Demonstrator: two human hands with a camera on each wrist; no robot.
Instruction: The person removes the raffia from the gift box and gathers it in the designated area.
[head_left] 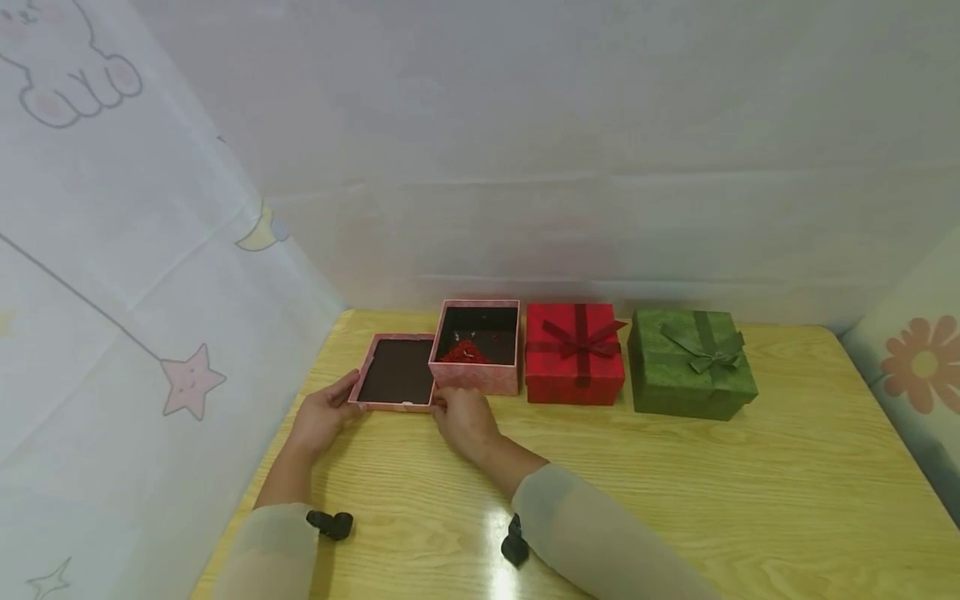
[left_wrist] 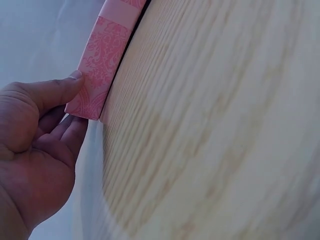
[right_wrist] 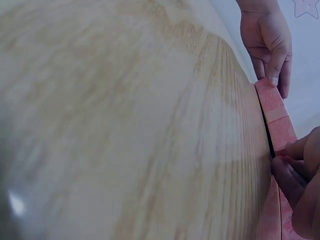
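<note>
A pink patterned box lid (head_left: 397, 371) lies with its dark inside facing up at the left of the table. My left hand (head_left: 321, 421) holds its near left corner, thumb against the front side and fingers round the edge, as the left wrist view shows. At the near right corner, my right hand (head_left: 467, 425) pinches the lid's edge between thumb and fingers. Just right of the lid stands the matching pink box (head_left: 480, 382), uncovered, with red shredded filler (head_left: 465, 353) and a few small shiny bits inside. In the right wrist view a dark gap runs under the lid's side (right_wrist: 272, 105).
Right of the pink box stand a red gift box (head_left: 573, 379) with a dark ribbon bow and a green gift box (head_left: 690, 392) with a green bow, both lidded. A patterned cloth (head_left: 525, 167) hangs behind and beside the wooden table (head_left: 675, 500).
</note>
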